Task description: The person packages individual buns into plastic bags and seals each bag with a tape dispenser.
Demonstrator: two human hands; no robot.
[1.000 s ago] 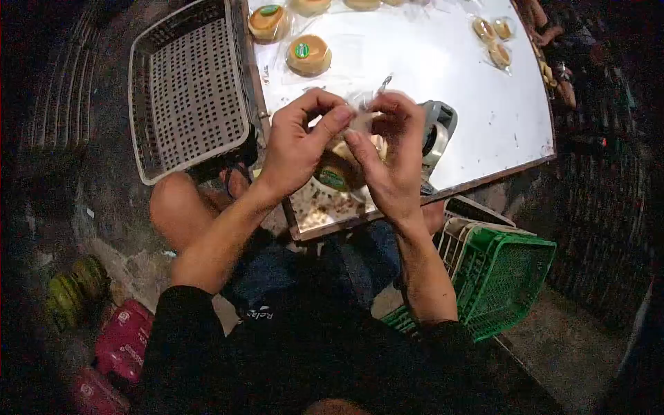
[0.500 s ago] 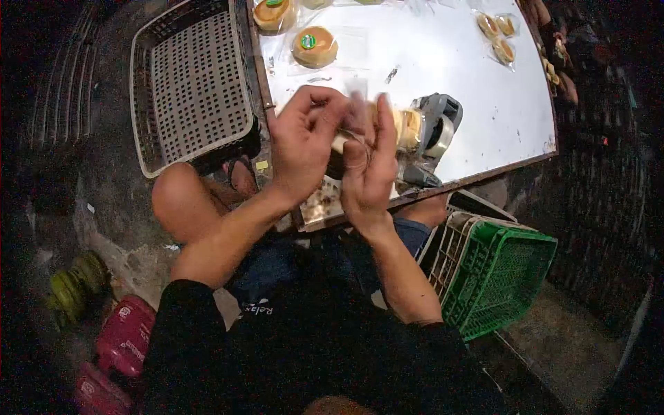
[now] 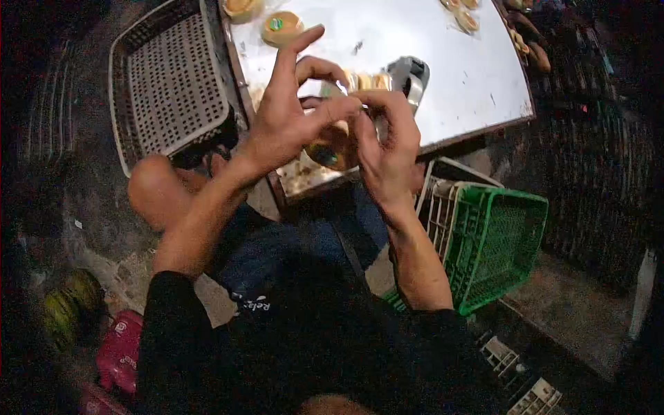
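Observation:
My left hand (image 3: 287, 114) and my right hand (image 3: 389, 138) meet over the near edge of the white table (image 3: 470, 83). Their fingertips are pinched together on a clear plastic bag, of which only small shiny bits show. On my left hand the index finger points up, away from the pinch. Just below the fingers is a round bun (image 3: 325, 153) in shadow, with a small green label; my hands partly cover it. Beyond my right hand, wrapped buns (image 3: 373, 81) lie beside a grey tape dispenser (image 3: 413, 72).
A labelled bun (image 3: 282, 28) lies farther back on the table, with small wrapped pastries (image 3: 467, 21) at the far right. A brown slotted crate (image 3: 223, 114) stands left of the table. Green crates (image 3: 487, 207) stand on the right. Another person's arm (image 3: 536, 52) shows at upper right.
My hands have come together from slightly apart, and the fingertips now pinch at one point. The view has shifted, so the table appears higher and farther left.

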